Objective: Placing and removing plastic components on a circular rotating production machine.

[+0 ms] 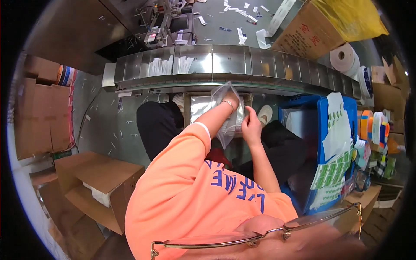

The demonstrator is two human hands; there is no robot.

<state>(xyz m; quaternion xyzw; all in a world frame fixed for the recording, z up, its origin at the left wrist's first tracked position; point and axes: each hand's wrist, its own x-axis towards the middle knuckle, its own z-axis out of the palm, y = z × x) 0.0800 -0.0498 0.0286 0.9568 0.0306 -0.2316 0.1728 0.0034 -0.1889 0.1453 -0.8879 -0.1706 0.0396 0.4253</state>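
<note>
A clear plastic bag [223, 138] hangs open over a cardboard box between my knees. My left hand [232, 102] reaches down inside the bag's mouth, a bracelet at its wrist; the bag and the hand itself hide its fingers. At the bag's right edge, my right hand [251, 125] is closed on the film, index finger pointing away from me. Below, the open cardboard box [187, 110] holds silvery, shiny flat packs [200, 106], partly covered by my arm and the bag.
A row of metal bins [232, 60] runs across in front, some holding white slips [161, 66]. On the right stands a blue crate [320, 130] draped with green-printed sheets [333, 173]. An open carton [97, 173] sits at left. Paper scraps litter the floor.
</note>
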